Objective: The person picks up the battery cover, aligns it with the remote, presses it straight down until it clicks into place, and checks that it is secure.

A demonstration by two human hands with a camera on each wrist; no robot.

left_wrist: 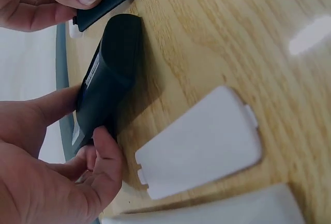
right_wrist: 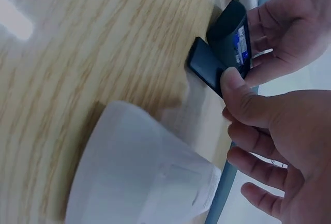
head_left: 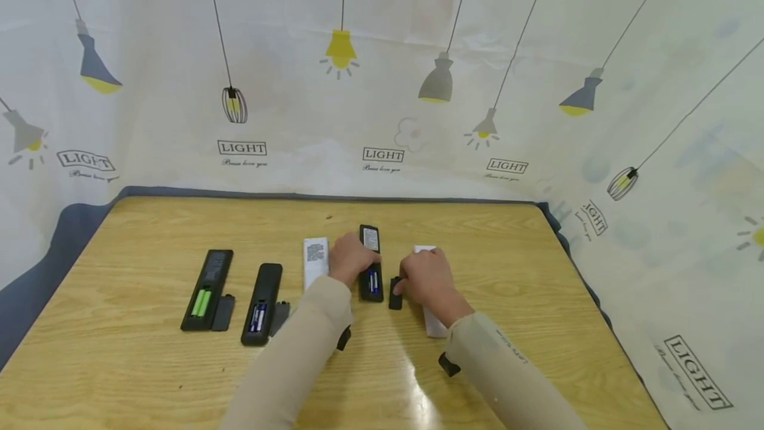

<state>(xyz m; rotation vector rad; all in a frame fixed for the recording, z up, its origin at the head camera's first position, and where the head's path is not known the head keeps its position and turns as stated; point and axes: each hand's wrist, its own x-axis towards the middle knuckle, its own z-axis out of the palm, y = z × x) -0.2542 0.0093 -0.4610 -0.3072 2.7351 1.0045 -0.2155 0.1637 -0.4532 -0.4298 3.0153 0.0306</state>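
My left hand (head_left: 351, 259) grips a black remote control (head_left: 371, 239) by its side. The remote lies back up, its battery compartment open with blue batteries (head_left: 373, 282) inside. Just to the right of it, my right hand (head_left: 428, 277) pinches a small black battery cover (head_left: 395, 297) between thumb and fingers. In the right wrist view the cover (right_wrist: 206, 63) is held beside the remote's compartment end (right_wrist: 227, 32). A white remote (head_left: 436, 325) lies partly hidden beneath my right forearm and hand.
Left of my hands lie another white remote (head_left: 315, 261), a black remote with green batteries (head_left: 210, 274) and a black one with blue batteries (head_left: 268, 284). Dark covers (head_left: 223, 314) lie beside them. A white cover (left_wrist: 207, 146) shows in the left wrist view.
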